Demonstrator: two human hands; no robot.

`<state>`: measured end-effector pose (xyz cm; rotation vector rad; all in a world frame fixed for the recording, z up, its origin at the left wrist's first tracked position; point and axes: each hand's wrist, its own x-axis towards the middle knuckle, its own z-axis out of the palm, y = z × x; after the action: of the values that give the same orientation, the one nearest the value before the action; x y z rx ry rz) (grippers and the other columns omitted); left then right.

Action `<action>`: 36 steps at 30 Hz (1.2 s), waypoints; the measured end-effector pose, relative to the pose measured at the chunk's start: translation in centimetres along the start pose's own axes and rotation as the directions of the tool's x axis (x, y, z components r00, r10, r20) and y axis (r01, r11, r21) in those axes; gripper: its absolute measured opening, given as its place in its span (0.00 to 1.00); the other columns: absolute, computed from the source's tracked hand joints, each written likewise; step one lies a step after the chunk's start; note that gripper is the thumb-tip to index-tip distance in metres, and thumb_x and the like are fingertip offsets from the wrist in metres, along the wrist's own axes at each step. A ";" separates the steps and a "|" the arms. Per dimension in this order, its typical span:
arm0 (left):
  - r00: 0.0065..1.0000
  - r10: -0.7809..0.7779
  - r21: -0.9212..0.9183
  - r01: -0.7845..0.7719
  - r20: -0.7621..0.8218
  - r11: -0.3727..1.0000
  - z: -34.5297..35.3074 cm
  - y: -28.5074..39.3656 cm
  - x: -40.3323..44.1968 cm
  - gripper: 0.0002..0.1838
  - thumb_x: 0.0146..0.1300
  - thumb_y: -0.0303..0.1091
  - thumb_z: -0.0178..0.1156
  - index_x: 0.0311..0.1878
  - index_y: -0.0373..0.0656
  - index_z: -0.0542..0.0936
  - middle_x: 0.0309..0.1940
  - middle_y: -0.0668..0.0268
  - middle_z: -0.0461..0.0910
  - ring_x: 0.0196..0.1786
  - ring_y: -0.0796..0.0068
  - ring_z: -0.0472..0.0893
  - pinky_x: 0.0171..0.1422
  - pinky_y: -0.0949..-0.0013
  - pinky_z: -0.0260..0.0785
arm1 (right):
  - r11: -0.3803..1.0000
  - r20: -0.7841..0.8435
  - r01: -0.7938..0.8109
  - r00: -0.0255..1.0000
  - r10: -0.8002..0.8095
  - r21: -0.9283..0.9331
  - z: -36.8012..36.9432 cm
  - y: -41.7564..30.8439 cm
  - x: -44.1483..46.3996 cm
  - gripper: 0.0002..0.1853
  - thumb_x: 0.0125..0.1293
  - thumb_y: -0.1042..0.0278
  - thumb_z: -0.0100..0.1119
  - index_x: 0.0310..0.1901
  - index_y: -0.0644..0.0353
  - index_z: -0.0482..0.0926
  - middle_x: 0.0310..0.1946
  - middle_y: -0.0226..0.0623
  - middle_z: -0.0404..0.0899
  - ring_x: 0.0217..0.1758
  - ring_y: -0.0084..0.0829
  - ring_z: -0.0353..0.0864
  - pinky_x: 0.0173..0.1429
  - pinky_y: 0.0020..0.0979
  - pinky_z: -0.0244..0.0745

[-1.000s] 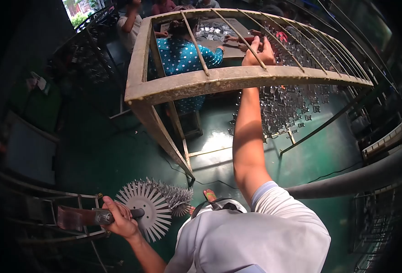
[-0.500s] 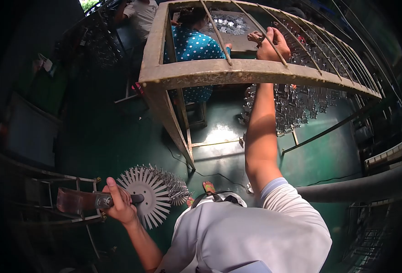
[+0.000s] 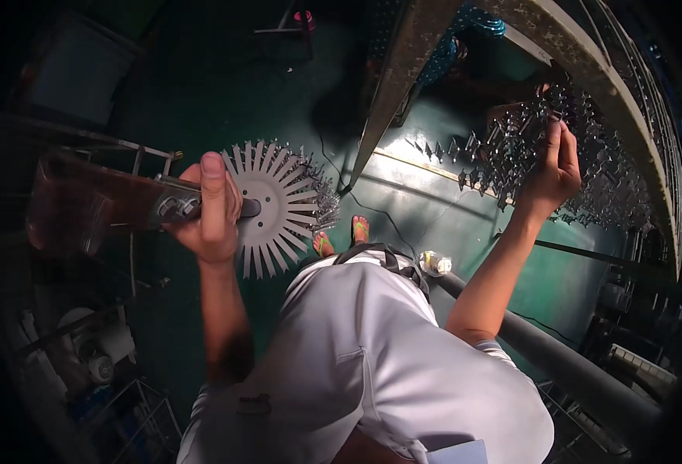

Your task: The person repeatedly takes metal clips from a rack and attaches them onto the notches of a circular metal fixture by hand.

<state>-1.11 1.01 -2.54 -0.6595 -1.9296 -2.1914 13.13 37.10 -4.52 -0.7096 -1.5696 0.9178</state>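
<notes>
Where the post (image 3: 403, 85) stands: far side, between the hands; slants toward the floor (image 3: 263, 93) and hides part of a co-worker's dotted sleeve (image 3: 437, 50).
Rail (image 3: 607, 81): far right; curves beside the hanging parts (image 3: 611, 182), beyond the right hand (image 3: 553, 178).
Right hand: raised at the near side of the hanging parts; thumb and fingers close at the tips; cannot tell whether a part is pinched.
Left hand (image 3: 215, 213): clamped around the shaft (image 3: 252, 208), thumb toward the far side.
Disc (image 3: 275, 197): on the shaft, just right of the left hand; slotted rim, small metal parts (image 3: 325, 203) massed behind it.
Bracket (image 3: 86, 203): brown, bolted, left of the left hand.
Stand (image 3: 138, 158): metal tubes, left, partly hidden by the bracket.
Pole (image 3: 565, 371): thick, grey; slants across near right, partly covered by the right forearm (image 3: 495, 282).
Bag (image 3: 435, 264): clear, at the pole's far end.
Cable (image 3: 387, 218): loose on the floor, from the post's foot area toward the bag.
Feet (image 3: 360, 230): sandalled, between disc and bag.
Crate (image 3: 642, 375): pale, near right.
Floor: green, smooth, glossy; bright patch right of the post's foot.
Room: dim; outer edges dark, machinery (image 3: 97, 363) at near left indistinct.
</notes>
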 end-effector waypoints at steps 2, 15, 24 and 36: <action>1.000 -0.007 -0.020 0.007 -0.027 1.000 0.3 0.2 0.0 0.24 0.78 0.34 0.52 0.19 0.45 0.64 0.10 0.74 0.58 0.10 0.85 0.54 0.14 0.77 0.49 | 0.994 0.113 -0.063 0.992 0.053 0.088 -0.6 0.2 -2.4 0.07 0.70 0.75 0.63 0.46 0.68 0.86 0.42 0.31 0.85 0.46 0.20 0.80 0.55 0.21 0.72; 0.994 0.089 0.015 -0.088 -0.065 0.996 1.1 0.9 0.4 0.25 0.78 0.33 0.52 0.19 0.45 0.63 0.09 0.74 0.57 0.10 0.85 0.54 0.15 0.76 0.47 | 0.892 0.746 -0.420 0.646 0.164 0.167 0.5 -2.3 -14.6 0.07 0.69 0.74 0.65 0.42 0.70 0.85 0.40 0.36 0.81 0.41 0.22 0.76 0.45 0.22 0.70; 0.980 0.136 -0.026 -0.141 -0.142 0.990 2.3 2.5 0.8 0.26 0.73 0.29 0.59 0.16 0.45 0.65 0.09 0.73 0.62 0.10 0.86 0.59 0.15 0.76 0.49 | 0.896 0.903 -0.395 0.430 -0.017 0.204 2.3 -2.4 -19.4 0.05 0.66 0.78 0.64 0.42 0.68 0.85 0.37 0.38 0.83 0.41 0.30 0.79 0.47 0.29 0.73; 0.970 0.108 -0.017 -0.114 -0.216 0.993 3.1 3.5 0.5 0.26 0.71 0.29 0.63 0.15 0.44 0.66 0.09 0.73 0.65 0.11 0.87 0.61 0.16 0.76 0.49 | 0.938 0.905 -0.237 0.402 -0.141 0.252 3.3 -3.1 -19.9 0.04 0.66 0.80 0.64 0.41 0.69 0.85 0.37 0.39 0.83 0.40 0.30 0.78 0.43 0.30 0.74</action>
<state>0.55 3.54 1.11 -0.4979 -1.7145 -2.1288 13.80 18.23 -12.26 0.1260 -2.2445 1.7813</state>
